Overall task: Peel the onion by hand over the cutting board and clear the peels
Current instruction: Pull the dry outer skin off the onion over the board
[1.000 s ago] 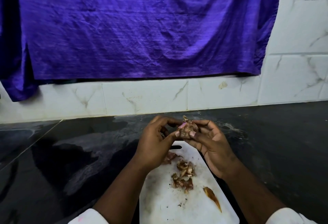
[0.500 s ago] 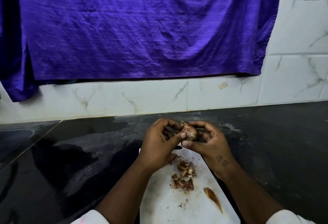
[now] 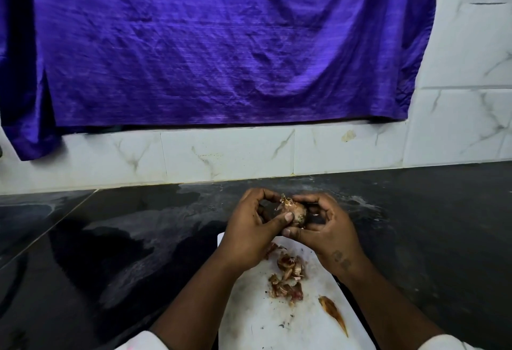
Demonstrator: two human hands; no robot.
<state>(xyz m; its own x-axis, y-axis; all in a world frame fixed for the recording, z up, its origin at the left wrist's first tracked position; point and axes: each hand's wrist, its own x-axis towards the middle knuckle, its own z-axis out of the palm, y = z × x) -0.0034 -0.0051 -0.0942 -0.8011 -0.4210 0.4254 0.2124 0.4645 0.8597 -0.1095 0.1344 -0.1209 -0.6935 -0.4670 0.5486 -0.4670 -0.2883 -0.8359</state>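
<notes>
The small, round onion in brown papery skin is held in the air between 2 hands, above the far end of the white plastic cutting board. Its long axis is tilted: the dry, frayed tip points up and toward the far left, and the opposite end sits low on the near right, hidden in the palm.

The left hand grips the onion from the left, its fingers curled round the far side and its thumb pressed flat on the near face. The right hand grips it from the right, with fingers curled over the top just beside the frayed tip and the thumb tucked under the onion, touching the left thumb.

Below the hands, a loose heap of reddish-brown peels lies on the middle of the board. 1 long, narrow orange-brown peel strip lies apart from the heap, near the board's right edge, pointing near-right. Small dark flecks dot the board nearby.

The board rests on a glossy black stone counter. White sleeve cuffs show at both forearms along the near edge. Behind the counter stands a wall of white marble-veined tiles, and a wide, creased purple cloth hangs over most of it.
</notes>
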